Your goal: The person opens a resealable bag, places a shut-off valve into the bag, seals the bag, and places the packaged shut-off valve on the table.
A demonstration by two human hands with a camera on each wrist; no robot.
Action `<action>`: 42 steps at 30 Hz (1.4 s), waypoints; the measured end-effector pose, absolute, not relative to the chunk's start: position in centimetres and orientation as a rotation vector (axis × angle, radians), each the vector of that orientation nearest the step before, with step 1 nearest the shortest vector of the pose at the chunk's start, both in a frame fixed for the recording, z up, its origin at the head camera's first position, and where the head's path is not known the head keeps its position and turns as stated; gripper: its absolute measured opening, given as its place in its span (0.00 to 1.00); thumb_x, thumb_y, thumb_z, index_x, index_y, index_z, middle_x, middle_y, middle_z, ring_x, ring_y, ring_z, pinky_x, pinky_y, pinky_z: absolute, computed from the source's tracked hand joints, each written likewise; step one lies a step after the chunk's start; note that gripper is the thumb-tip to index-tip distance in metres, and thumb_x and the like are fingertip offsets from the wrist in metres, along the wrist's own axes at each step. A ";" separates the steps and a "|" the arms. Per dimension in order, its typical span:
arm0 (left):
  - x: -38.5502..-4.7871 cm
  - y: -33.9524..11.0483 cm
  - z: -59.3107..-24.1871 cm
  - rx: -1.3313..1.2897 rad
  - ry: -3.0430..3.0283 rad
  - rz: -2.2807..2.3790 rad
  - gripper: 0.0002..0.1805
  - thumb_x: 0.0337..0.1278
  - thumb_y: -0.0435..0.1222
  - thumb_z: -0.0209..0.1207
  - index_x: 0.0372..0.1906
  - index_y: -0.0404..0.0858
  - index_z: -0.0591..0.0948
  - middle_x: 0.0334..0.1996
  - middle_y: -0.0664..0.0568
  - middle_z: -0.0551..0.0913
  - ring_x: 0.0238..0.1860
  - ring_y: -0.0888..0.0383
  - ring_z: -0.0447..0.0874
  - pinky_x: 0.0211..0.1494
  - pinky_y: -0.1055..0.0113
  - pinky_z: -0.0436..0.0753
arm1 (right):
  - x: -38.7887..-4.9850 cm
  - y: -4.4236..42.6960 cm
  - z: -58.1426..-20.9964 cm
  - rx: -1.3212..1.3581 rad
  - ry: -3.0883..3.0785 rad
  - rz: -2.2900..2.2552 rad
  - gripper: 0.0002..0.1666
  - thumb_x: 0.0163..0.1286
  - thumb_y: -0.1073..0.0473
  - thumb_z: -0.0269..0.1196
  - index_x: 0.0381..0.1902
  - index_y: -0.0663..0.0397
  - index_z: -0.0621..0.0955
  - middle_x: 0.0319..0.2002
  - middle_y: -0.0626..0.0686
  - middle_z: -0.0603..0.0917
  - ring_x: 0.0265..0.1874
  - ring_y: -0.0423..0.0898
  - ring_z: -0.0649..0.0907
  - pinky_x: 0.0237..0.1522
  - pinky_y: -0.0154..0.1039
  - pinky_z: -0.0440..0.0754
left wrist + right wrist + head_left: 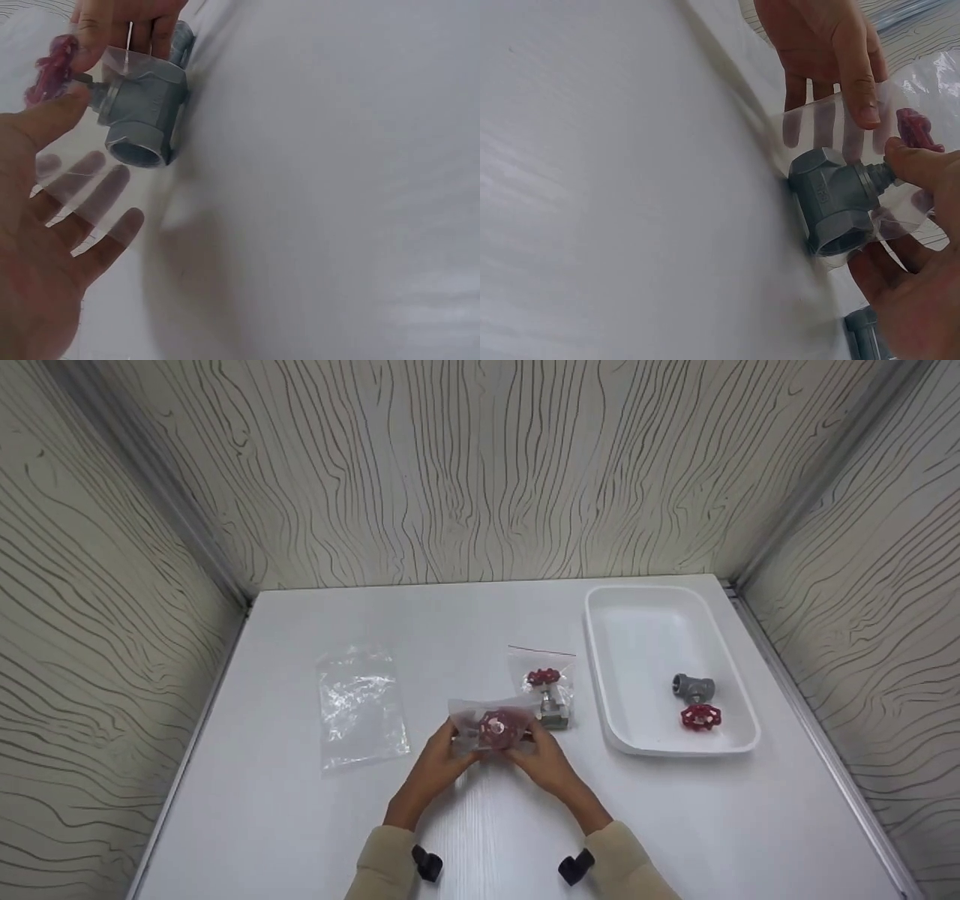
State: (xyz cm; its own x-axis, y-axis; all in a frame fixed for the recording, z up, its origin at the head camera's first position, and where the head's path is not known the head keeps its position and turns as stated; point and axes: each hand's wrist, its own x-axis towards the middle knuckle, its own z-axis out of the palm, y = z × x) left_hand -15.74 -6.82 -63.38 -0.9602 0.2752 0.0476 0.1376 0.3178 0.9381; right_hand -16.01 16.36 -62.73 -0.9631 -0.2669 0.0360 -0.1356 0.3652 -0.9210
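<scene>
A gate valve (146, 109) with a red handwheel (496, 729) and grey metal body sits inside a clear plastic bag (810, 131), held just above the table between both hands. My left hand (441, 761) holds one side of the bag, thumb in front and fingers spread behind the film. On the other side, my right hand (549, 763) grips the bagged valve, its thumb (911, 161) at the stem below the handwheel. Just beyond the right hand lies a second bagged valve (551, 697), also red-wheeled, in a zip bag.
Flat on the white table (277, 810) at left lies another clear plastic bag (362, 709). A white tray (637, 641) stands at right with an unbagged red-wheeled valve (697, 690) in it. Wood-patterned panels (450, 472) enclose the back and sides.
</scene>
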 end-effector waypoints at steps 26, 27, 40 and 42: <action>-15.8 -5.9 -63.7 0.295 2.482 1.830 0.28 0.74 0.44 0.65 0.71 0.40 0.74 0.69 0.43 0.82 0.75 0.43 0.77 0.80 0.47 0.73 | -15.8 16.0 -63.2 -0.456 2.471 -1.597 0.34 0.83 0.65 0.55 0.82 0.64 0.62 0.75 0.70 0.72 0.71 0.67 0.78 0.74 0.62 0.76; -15.8 -5.9 -63.7 0.279 2.481 1.829 0.28 0.73 0.44 0.66 0.71 0.41 0.74 0.69 0.44 0.82 0.75 0.43 0.76 0.80 0.47 0.72 | -15.8 16.0 -63.2 -0.457 2.467 -1.595 0.35 0.83 0.65 0.54 0.82 0.64 0.61 0.76 0.70 0.70 0.72 0.68 0.76 0.75 0.62 0.74; -16.0 -5.8 -63.7 0.208 2.471 1.862 0.32 0.74 0.46 0.65 0.74 0.36 0.72 0.59 0.42 0.88 0.56 0.48 0.90 0.61 0.58 0.89 | -16.2 15.6 -62.6 -0.430 2.449 -1.600 0.37 0.84 0.55 0.57 0.83 0.59 0.61 0.64 0.63 0.83 0.62 0.59 0.84 0.67 0.58 0.82; -16.1 -5.8 -63.7 0.171 2.457 1.868 0.33 0.74 0.47 0.65 0.75 0.36 0.72 0.57 0.43 0.88 0.54 0.50 0.91 0.58 0.61 0.90 | -16.3 15.6 -62.6 -0.438 2.452 -1.608 0.37 0.83 0.54 0.58 0.83 0.58 0.62 0.62 0.62 0.84 0.62 0.59 0.84 0.67 0.56 0.83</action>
State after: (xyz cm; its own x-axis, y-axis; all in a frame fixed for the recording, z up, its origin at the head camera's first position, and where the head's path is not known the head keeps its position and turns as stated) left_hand -16.11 -5.84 -63.69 -0.9926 0.1184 0.0267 0.0575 0.2643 0.9627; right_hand -16.28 15.57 -62.59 -0.9411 -0.3380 0.0137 -0.1474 0.3732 -0.9160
